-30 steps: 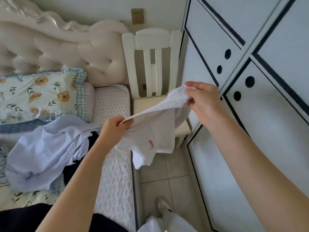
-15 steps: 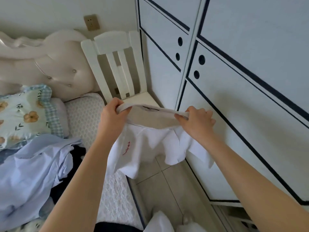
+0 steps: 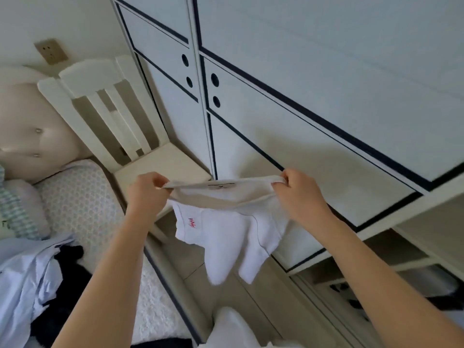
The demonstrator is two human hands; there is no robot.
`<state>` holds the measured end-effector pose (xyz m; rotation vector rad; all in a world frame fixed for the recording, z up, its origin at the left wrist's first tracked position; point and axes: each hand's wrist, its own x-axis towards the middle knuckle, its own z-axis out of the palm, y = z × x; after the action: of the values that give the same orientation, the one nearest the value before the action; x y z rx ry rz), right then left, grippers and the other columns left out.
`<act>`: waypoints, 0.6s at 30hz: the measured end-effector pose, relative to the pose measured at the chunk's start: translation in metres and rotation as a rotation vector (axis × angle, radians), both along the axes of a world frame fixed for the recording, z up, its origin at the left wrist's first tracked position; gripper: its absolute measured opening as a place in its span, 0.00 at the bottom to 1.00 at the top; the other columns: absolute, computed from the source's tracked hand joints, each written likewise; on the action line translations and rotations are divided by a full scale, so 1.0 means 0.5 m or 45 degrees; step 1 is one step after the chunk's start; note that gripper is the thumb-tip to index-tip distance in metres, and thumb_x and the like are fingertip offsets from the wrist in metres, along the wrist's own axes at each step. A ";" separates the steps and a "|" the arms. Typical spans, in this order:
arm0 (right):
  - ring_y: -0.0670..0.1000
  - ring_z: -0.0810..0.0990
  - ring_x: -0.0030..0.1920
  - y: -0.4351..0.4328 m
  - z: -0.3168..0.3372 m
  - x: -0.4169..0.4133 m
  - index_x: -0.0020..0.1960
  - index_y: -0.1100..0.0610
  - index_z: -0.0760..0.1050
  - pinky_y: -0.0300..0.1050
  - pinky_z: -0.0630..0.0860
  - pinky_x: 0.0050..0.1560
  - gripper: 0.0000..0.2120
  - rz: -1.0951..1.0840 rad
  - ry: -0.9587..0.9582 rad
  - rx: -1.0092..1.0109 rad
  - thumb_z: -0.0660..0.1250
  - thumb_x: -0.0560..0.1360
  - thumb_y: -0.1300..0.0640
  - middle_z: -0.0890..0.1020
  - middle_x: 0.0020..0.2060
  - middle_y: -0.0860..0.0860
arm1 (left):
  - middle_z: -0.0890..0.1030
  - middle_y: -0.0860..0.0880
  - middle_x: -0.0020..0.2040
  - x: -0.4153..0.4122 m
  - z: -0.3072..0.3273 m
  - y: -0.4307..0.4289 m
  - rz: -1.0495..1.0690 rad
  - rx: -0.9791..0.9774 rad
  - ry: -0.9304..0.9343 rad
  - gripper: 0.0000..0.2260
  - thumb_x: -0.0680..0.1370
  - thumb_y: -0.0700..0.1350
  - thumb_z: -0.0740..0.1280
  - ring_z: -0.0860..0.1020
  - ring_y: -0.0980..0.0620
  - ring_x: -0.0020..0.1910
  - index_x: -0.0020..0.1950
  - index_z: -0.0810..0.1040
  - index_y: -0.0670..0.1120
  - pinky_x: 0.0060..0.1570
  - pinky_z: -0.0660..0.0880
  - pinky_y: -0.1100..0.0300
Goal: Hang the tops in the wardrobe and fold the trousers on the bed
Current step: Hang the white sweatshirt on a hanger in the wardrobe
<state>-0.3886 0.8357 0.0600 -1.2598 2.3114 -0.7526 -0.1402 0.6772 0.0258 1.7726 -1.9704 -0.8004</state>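
White wardrobe (image 3: 288, 116) doors fill twelve to three o'clock, bed (image 3: 82, 204) at nine. Left hand (image 3: 148, 194) and right hand (image 3: 298, 194) each pinch the white top (image 3: 226, 234), stretched at centre. Hanging step is likely under way; next it needs a hanger, none visible.

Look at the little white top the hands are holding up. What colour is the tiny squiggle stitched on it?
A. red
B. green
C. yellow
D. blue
A: the small mark on the white top, which the left hand and right hand stretch out between them, is red.
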 end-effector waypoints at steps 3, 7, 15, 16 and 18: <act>0.49 0.72 0.34 0.083 0.018 -0.040 0.41 0.53 0.67 0.44 0.69 0.33 0.08 0.005 -0.048 -0.034 0.58 0.79 0.53 0.74 0.36 0.49 | 0.83 0.43 0.42 -0.058 0.017 0.075 0.094 0.331 0.320 0.05 0.75 0.35 0.70 0.82 0.43 0.45 0.41 0.81 0.44 0.41 0.81 0.56; 0.46 0.69 0.31 0.211 0.037 -0.104 0.38 0.51 0.65 0.39 0.64 0.32 0.12 0.047 0.011 -0.014 0.59 0.79 0.51 0.71 0.33 0.47 | 0.86 0.41 0.39 -0.130 0.044 0.204 0.161 0.873 0.808 0.08 0.77 0.30 0.65 0.85 0.48 0.36 0.44 0.81 0.38 0.35 0.83 0.58; 0.50 0.65 0.28 0.492 0.030 -0.248 0.31 0.54 0.59 0.45 0.59 0.28 0.24 -0.071 0.183 -0.032 0.64 0.77 0.43 0.65 0.25 0.48 | 0.83 0.44 0.52 -0.277 0.038 0.414 -0.248 1.299 0.957 0.15 0.68 0.44 0.72 0.83 0.48 0.45 0.54 0.81 0.43 0.46 0.82 0.55; 0.51 0.65 0.28 0.520 0.031 -0.265 0.31 0.55 0.59 0.46 0.58 0.28 0.24 -0.128 0.196 -0.053 0.64 0.77 0.44 0.65 0.25 0.49 | 0.83 0.44 0.50 -0.294 0.039 0.433 -0.276 1.327 0.958 0.18 0.64 0.46 0.77 0.83 0.49 0.44 0.52 0.82 0.44 0.45 0.82 0.56; 0.53 0.67 0.30 0.570 0.034 -0.298 0.31 0.53 0.58 0.46 0.60 0.29 0.23 -0.249 0.206 -0.078 0.63 0.78 0.45 0.66 0.26 0.48 | 0.80 0.46 0.47 -0.322 0.042 0.463 -0.370 1.383 0.969 0.28 0.55 0.48 0.85 0.81 0.49 0.43 0.51 0.82 0.44 0.45 0.81 0.55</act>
<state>-0.5376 1.1209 0.0770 -1.1704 2.5901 -0.8177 -0.3012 0.9086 0.0467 1.1943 -1.2927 -2.5148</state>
